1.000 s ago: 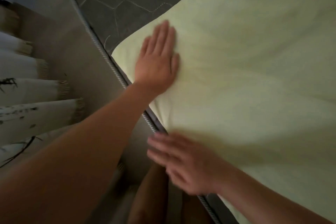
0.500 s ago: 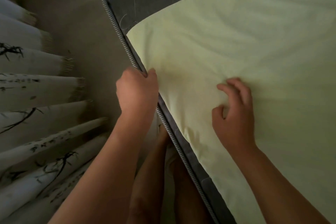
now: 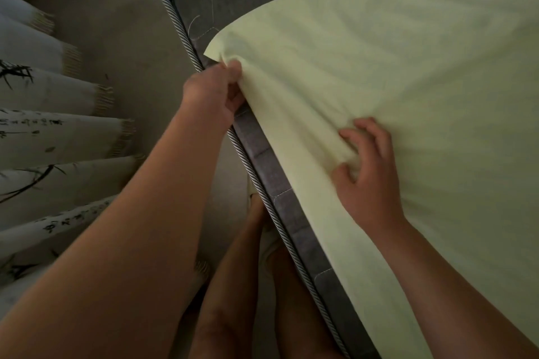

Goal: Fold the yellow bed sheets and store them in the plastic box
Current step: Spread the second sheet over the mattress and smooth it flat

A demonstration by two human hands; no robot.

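Gripping one yellow sheet [image 3: 393, 67] — two hands [image 3: 214, 90] [image 3: 370, 181]

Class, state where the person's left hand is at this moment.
In the head view, the left hand is left of centre, pinching the yellow sheet near its corner, at the mattress's corded edge.

Pale yellow bed sheet [image 3: 393, 81] lies spread over the mattress, creased, near corner lifted.
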